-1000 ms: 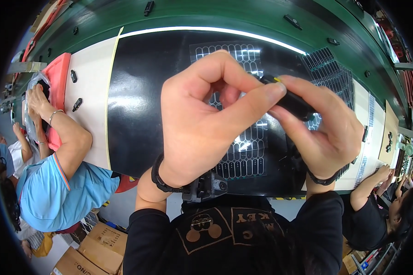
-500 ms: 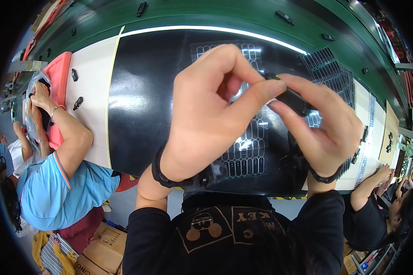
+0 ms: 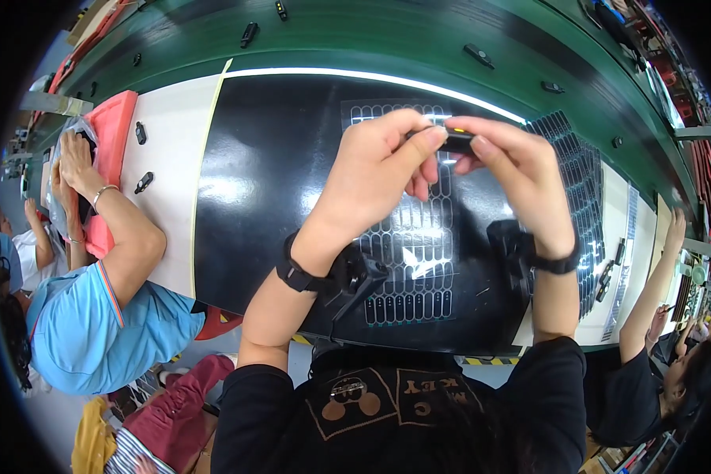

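A small black device with a yellow spot [image 3: 455, 141] is held level above the far part of the black mat, gripped from both ends. My left hand [image 3: 383, 162] pinches its left end between thumb and forefinger, the other fingers curled below. On its right end, the thumb and fingers of my right hand [image 3: 521, 162] are closed. Beneath my hands lie clear sheets of oval labels [image 3: 411, 261] on the mat. A black strap with a bulky black module [image 3: 359, 276] sits at my left wrist, and a similar strap [image 3: 557, 261] circles my right wrist.
More label sheets [image 3: 573, 178] are piled at the mat's right. Beyond the mat runs a green conveyor [image 3: 403, 39] carrying scattered black devices [image 3: 479, 55]. At left, a co-worker in blue [image 3: 103, 332] works by a red tray [image 3: 118, 134]; at right, another co-worker's arm [image 3: 648, 292] reaches forward.
My hands have drawn lower, away from the camera, and the device has turned from slanted to level, its yellow spot now facing up. The right co-worker's arm has stretched toward the conveyor.
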Demonstrator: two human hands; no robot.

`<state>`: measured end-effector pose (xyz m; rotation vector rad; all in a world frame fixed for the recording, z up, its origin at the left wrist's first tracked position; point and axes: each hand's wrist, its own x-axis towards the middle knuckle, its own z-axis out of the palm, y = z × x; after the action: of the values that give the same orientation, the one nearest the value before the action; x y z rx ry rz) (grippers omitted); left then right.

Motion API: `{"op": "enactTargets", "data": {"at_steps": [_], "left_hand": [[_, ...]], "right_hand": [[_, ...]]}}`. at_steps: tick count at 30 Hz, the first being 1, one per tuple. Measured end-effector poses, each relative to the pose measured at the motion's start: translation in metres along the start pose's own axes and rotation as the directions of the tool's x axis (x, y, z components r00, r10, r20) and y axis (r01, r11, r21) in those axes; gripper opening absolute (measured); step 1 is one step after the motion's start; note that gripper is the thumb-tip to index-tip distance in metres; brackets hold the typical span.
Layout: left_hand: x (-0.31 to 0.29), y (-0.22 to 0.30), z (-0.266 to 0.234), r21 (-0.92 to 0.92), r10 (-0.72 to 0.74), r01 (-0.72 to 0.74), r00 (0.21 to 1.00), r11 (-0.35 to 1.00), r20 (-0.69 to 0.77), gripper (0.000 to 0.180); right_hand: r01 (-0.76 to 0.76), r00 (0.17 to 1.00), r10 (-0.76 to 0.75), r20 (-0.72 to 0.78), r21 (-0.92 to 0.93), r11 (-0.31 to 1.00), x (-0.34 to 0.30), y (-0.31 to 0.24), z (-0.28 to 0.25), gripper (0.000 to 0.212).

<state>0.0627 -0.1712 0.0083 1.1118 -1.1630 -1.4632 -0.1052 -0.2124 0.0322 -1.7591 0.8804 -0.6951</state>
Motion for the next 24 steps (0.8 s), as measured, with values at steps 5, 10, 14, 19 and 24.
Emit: {"op": "enactTargets", "data": {"at_steps": [5,10,14,19,24], "left_hand": [[0.012,-0.029,-0.014,0.146,0.094,-0.067,0.978,0.987,-0.187,0.025],[0.004,-0.027,-0.021,0.483,0.274,-0.121,0.926,0.867,-0.26,0.026],[-0.028,-0.012,-0.023,0.682,0.179,-0.069,0.98,0.728,-0.092,0.022],[-0.073,-0.022,-0.023,0.898,-0.002,-0.125,0.99,0.422,0.139,0.018],[-0.098,-0.038,-0.015,0.903,-0.049,-0.142,0.983,0.406,0.177,0.019]], "right_hand": [[-0.183,0.962,0.142,0.233,0.165,0.969,0.065,0.042,-0.025,0.028],[0.008,0.998,-0.016,-0.054,-0.146,0.989,0.141,0.097,-0.049,0.04],[-0.034,0.973,-0.166,-0.16,-0.812,0.582,0.172,0.145,-0.079,0.044],[-0.209,0.963,0.266,-0.049,-0.759,0.617,0.174,0.132,-0.081,0.039],[-0.282,0.911,0.193,0.365,0.208,0.937,0.116,0.071,-0.032,0.022]]}}
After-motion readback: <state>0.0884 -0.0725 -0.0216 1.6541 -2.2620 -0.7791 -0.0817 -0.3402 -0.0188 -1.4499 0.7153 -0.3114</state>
